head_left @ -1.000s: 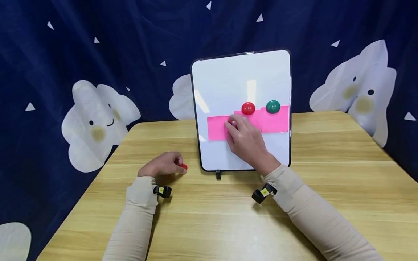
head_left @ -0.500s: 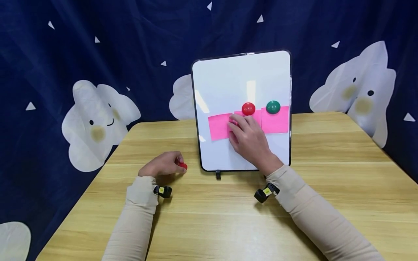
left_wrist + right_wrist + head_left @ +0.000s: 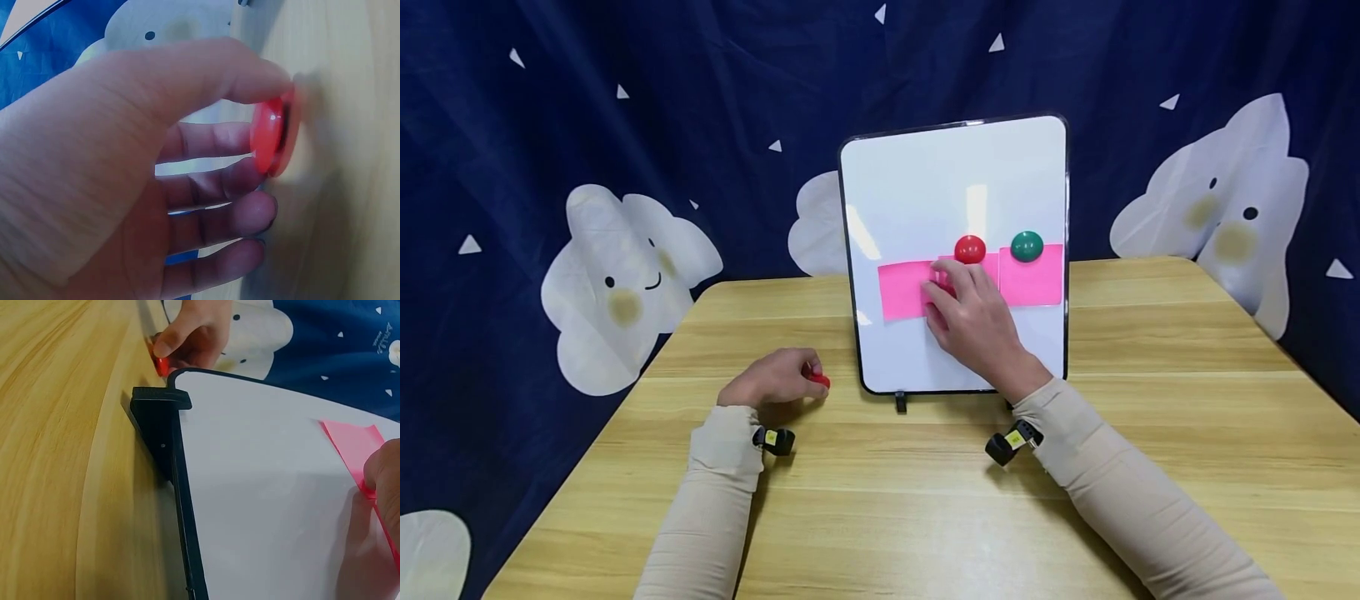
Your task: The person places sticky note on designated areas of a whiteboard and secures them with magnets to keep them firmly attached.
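My left hand (image 3: 778,375) pinches a red round magnet (image 3: 269,137) between thumb and fingers, low over the tabletop to the left of the whiteboard; the left wrist view shows it on edge. On the whiteboard (image 3: 955,192), my right hand (image 3: 976,321) pinches the right edge of the leftmost pink sticky note (image 3: 904,290). That note sits slightly askew. Behind the hand is a second pink note (image 3: 988,268), partly covered, with a red magnet (image 3: 970,249) at its top. A green magnet (image 3: 1027,246) lies over the top of the rightmost pink note (image 3: 1037,282).
The whiteboard stands upright on small black feet (image 3: 901,402) on a wooden table (image 3: 880,500). A dark blue curtain (image 3: 760,75) with white clouds hangs behind. Each wrist wears a black strap-on camera, such as the left one (image 3: 778,441).
My right hand has shifted slightly to the right, and the leftmost pink note has moved a little with it, tilting at its right edge. The left hand keeps its place with the red magnet.
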Action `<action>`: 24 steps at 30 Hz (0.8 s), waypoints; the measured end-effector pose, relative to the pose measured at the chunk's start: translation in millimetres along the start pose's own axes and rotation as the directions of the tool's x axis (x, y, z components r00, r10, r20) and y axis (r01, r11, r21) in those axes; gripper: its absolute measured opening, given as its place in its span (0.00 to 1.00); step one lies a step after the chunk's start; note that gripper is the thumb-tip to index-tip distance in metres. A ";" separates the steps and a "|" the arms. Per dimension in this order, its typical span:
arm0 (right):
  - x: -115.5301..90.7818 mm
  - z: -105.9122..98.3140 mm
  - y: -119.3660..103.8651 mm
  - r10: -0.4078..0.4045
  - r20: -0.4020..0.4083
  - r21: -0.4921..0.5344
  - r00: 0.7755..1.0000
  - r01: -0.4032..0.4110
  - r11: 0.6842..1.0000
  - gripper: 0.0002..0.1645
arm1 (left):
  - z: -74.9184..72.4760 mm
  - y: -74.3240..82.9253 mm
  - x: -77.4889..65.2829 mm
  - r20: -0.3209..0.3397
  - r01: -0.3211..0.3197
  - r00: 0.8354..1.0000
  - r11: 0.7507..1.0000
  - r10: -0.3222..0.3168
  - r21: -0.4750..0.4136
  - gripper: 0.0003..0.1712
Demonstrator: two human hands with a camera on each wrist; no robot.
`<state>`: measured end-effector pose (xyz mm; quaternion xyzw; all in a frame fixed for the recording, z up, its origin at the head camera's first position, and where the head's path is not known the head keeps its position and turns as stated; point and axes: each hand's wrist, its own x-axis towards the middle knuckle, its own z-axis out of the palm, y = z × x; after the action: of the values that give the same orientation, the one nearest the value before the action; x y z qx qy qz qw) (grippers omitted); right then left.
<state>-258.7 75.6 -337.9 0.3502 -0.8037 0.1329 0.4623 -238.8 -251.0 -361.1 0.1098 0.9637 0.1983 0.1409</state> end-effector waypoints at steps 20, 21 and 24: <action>-2.7 2.4 -1.5 0.020 -0.012 0.054 1.000 -0.020 0.998 0.14 | 3.2 -1.3 1.5 -0.014 0.011 1.000 1.000 -0.010 0.017 0.14; -3.2 2.6 -1.9 0.022 -0.017 0.053 1.000 -0.021 0.998 0.13 | 3.2 -1.1 1.4 -0.015 0.011 1.000 1.000 -0.011 0.016 0.14; -4.7 3.7 -2.8 0.025 -0.023 0.053 0.999 -0.023 0.998 0.11 | 2.8 -0.7 1.3 -0.016 0.011 1.000 1.000 -0.010 0.013 0.14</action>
<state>-257.6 73.7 -344.1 0.3509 -0.7986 0.1636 0.4607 -239.2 -250.4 -364.1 0.1040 0.9667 0.1920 0.1333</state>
